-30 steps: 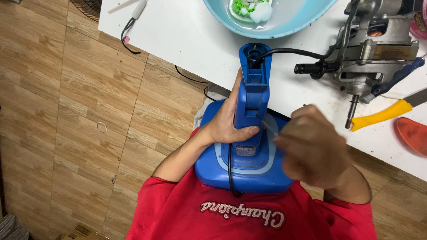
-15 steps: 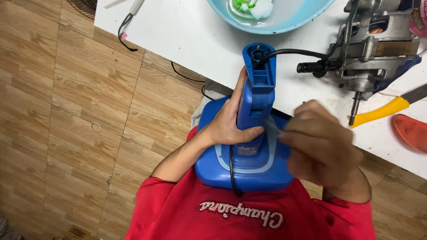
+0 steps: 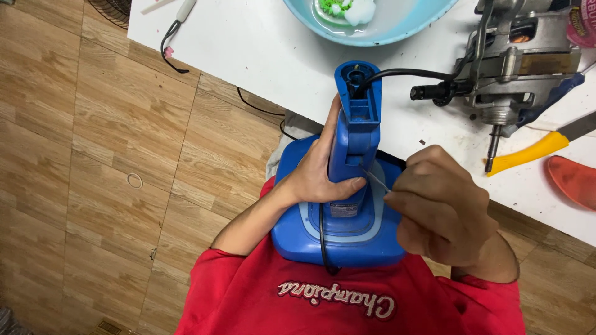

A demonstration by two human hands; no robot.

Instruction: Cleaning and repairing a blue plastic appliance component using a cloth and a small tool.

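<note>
A blue plastic fan stand, with a square base [image 3: 338, 239] and an upright column [image 3: 356, 127], rests on my lap against the table edge. My left hand [image 3: 320, 170] wraps around the column from the left. My right hand [image 3: 437, 211] is closed on a thin metal tool [image 3: 374, 180] whose tip touches the column's right side. A black cable [image 3: 406, 74] comes out of the column's open top, and another length of black cable runs down over the base.
A white table [image 3: 267, 53] carries a light blue basin [image 3: 366, 34] with water and a green-and-white item, a bare electric motor [image 3: 518, 65] with shaft, a yellow-handled tool [image 3: 528, 154], a red object [image 3: 574, 180] and a corded device [image 3: 180, 15]. The floor is wood-look tile.
The view has shifted slightly. My right hand has moved a little lower and closer to the column, with the thin tool's tip now against it. My left hand keeps its grip.
</note>
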